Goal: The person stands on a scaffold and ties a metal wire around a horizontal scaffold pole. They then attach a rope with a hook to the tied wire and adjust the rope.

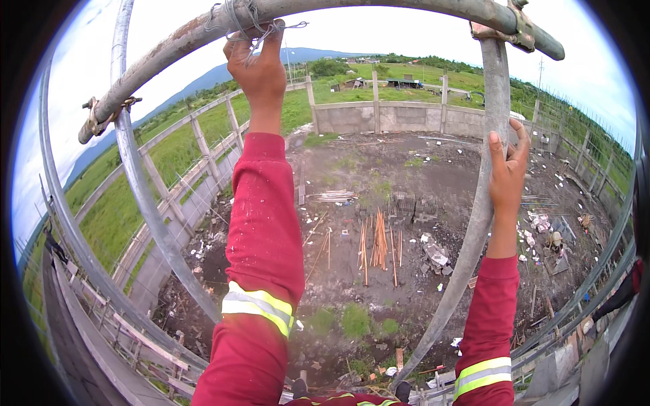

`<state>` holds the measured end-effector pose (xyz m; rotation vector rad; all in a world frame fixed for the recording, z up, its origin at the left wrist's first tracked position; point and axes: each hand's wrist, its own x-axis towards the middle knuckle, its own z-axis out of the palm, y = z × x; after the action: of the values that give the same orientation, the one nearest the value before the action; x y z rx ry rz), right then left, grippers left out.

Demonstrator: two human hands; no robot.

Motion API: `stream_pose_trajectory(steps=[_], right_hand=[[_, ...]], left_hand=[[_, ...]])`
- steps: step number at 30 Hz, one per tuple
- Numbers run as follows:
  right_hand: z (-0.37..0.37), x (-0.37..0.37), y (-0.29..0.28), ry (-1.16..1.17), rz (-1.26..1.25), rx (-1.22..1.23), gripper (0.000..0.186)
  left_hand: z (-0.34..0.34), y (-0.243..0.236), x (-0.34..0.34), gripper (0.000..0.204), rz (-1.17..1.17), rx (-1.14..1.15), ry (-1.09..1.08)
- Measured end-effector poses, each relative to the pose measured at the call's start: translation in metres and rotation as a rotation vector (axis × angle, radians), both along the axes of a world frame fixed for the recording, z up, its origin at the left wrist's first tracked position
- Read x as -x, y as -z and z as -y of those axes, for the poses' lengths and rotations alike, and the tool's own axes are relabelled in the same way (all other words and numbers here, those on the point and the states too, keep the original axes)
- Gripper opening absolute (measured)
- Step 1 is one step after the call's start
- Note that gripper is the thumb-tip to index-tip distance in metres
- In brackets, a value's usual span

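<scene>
Overhead, a grey horizontal scaffold pipe (179, 49) crosses the view, with loops of thin tie wire (237, 17) wound around it. My left hand (257, 71) reaches up to these loops, its fingers closed on the wire just under the pipe. My right hand (509, 176) grips an upright scaffold pipe (477, 230), thumb across the front and fingers curling toward its back, partly hidden. A rusty clamp (504, 30) joins the two pipes at the upper right. Another clamp (108, 111) sits on the horizontal pipe's left end. Both my sleeves are red with reflective bands.
Far below lies a dirt yard with reddish-brown poles (379, 243), rubble (435, 254) and a concrete wall (345, 118). More scaffold pipes (152, 216) rise at the left. A person (54, 242) is at the far left; another person's sleeve (636, 274) shows at the right edge.
</scene>
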<state>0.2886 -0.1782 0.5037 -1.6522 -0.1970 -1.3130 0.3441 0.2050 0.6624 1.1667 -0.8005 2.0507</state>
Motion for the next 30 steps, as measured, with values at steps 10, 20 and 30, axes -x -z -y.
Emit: stream_pose_trajectory(steps=[10,20,30], right_hand=[[0.006,-0.007,0.003,-0.083,-0.024,-0.035,0.070],[0.005,-0.009,0.003,-0.109,-0.011,-0.060,0.066],[0.003,-0.005,-0.002,-0.070,0.032,-0.023,0.069]], left_hand=[[-0.017,0.019,0.093,0.018,-0.539,-0.104,0.206],[-0.004,0.018,0.061,0.010,-0.176,-0.163,0.824],[0.016,0.022,0.079,0.025,-0.308,-0.072,0.699]])
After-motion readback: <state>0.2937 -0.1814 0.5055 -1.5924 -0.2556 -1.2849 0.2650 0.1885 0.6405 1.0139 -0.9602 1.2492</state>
